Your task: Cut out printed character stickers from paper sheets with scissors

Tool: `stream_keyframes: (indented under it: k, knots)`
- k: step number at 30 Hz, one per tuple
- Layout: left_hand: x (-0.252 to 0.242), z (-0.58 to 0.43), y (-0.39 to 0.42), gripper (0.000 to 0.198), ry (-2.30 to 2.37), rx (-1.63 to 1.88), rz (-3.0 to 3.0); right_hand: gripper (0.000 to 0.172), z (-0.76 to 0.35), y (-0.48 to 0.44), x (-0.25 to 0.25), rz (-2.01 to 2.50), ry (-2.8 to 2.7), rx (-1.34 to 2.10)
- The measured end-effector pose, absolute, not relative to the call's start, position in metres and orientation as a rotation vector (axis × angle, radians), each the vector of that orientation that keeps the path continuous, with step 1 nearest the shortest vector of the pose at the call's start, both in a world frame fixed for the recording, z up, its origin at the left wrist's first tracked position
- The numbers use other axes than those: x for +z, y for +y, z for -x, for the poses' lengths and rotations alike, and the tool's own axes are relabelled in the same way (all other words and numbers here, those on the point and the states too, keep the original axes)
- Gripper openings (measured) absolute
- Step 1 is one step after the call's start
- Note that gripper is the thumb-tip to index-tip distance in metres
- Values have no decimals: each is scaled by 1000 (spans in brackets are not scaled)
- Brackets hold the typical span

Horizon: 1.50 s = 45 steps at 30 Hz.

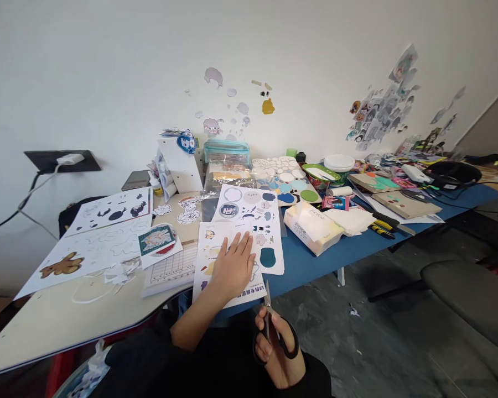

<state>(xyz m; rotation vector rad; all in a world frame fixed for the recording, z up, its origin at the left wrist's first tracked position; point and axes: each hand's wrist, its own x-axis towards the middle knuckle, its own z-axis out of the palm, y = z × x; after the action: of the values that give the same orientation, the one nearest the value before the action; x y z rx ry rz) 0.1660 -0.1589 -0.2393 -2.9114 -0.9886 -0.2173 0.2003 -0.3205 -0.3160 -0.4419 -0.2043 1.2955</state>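
My left hand (233, 266) lies flat, fingers spread, on a printed sheet (209, 279) with small coloured pictures and a line of large characters along its near edge. Under and beyond it is a second printed sheet (276, 243) with round designs and small cut-out shapes. In my right hand (282, 362) is a pair of scissors (268, 304) with black handles, my fingers through the loops. The blades point away from me, their tips by the near right corner of the front sheet. Whether they touch the paper I cannot tell.
Left of the sheets lie a stack of forms (172, 271), paper scraps (122, 271) and larger printed sheets (108, 237). To the right sit a tissue pack (313, 226) and a yellow-black tool (384, 229). A white file box (180, 163) stands behind; a chair (473, 298) is at right.
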Motion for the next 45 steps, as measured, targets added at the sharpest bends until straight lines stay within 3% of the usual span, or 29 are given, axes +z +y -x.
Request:
stream_keyframes:
  k: [45]
  knots:
    - [-238,-160,-162,54,-958,-249,2952,30,-195,-315,-321,496,-88,1280]
